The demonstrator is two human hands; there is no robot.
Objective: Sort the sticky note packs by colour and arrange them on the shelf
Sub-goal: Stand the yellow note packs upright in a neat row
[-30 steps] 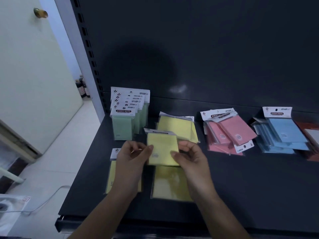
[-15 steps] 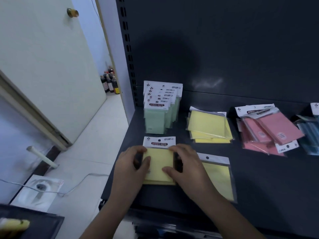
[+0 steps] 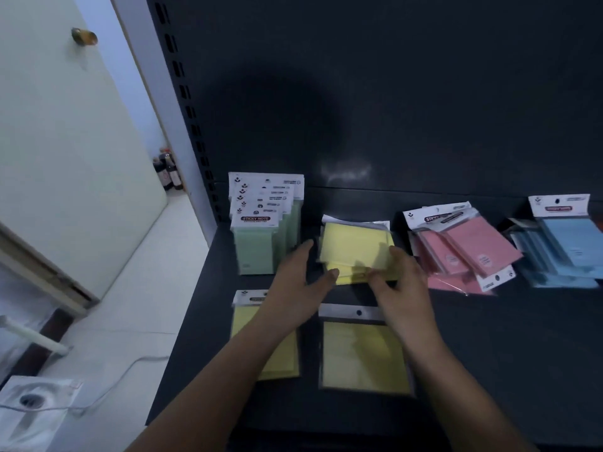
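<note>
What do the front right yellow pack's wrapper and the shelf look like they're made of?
Front right yellow pack wrapper: seemingly clear glossy plastic film, judging by its sheen and see-through border. Shelf: probably painted metal, dark and matte, judging by the slotted upright.

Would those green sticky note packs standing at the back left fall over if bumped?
Probably tippy: the green packs stand upright on narrow bottom edges, one behind another, so a nudge might topple the row like dominoes. They look blocky, so likely stiff rather than floppy. Their plastic wrappers may slide on the smooth shelf.
</note>
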